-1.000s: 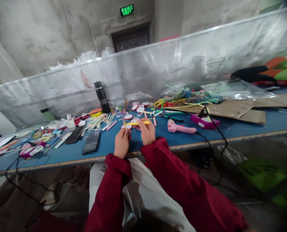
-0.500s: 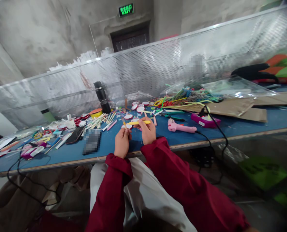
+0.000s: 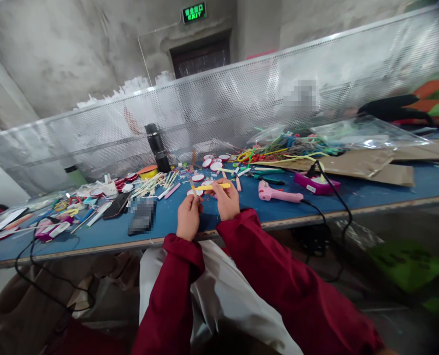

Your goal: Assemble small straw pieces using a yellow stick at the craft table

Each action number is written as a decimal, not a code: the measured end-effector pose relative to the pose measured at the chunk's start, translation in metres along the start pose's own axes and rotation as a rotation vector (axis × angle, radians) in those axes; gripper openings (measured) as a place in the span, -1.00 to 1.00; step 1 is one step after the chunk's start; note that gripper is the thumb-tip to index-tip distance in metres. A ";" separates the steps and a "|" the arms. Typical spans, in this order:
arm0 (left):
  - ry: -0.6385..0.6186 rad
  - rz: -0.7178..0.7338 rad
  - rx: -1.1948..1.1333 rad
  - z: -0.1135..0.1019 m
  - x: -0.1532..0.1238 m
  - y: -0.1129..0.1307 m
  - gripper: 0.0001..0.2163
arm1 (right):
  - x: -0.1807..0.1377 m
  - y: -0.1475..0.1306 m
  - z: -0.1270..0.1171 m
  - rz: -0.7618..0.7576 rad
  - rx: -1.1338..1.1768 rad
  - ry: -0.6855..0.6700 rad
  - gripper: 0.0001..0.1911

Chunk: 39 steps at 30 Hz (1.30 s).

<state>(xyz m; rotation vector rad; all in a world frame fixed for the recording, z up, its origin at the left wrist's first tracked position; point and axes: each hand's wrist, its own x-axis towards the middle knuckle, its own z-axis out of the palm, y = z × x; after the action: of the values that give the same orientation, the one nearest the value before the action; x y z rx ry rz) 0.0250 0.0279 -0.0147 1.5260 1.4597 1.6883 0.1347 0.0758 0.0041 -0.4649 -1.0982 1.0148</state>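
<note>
My left hand (image 3: 188, 215) is closed, pinching a thin tan-and-grey strip (image 3: 192, 186) that points up from the fingertips; its exact kind is too small to make out. In my right hand (image 3: 227, 201) is a slim yellow pen-shaped tool (image 3: 204, 187), held like a pencil. Its left end meets or crosses the strip; whether they touch, I cannot tell. Both hands are just above the front part of the blue table (image 3: 249, 212). Behind them lie round white discs with red rims (image 3: 198, 178). A pink glue gun (image 3: 280, 193) lies right of my right hand.
A black bottle (image 3: 157, 149) stands behind a heap of pale sticks (image 3: 149, 186). Left are a dark phone (image 3: 116, 206) and a purple box (image 3: 52, 230) with cords. To the right are another purple box (image 3: 317, 184), green-handled pliers (image 3: 266, 178), coloured cords (image 3: 289, 147) and cardboard (image 3: 355, 165).
The view has shifted slightly, so everything sits a little further right. Both hands keep their grip, and the yellow tool stays across the strip with hardly any movement.
</note>
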 end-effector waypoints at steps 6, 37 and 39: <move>-0.001 0.018 0.029 -0.001 -0.001 0.003 -0.77 | 0.000 0.001 0.000 -0.008 0.018 -0.032 -0.84; -0.010 0.005 0.010 0.000 -0.001 0.005 -0.77 | 0.000 -0.001 0.001 0.012 -0.002 0.020 -0.79; -0.010 0.010 0.015 0.000 -0.001 0.005 -0.77 | 0.000 -0.001 0.001 0.000 0.008 0.047 -0.79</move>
<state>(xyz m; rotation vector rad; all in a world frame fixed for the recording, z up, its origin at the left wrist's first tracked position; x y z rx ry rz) 0.0267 0.0250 -0.0110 1.5494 1.4651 1.6766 0.1346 0.0753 0.0048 -0.4795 -1.0520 1.0035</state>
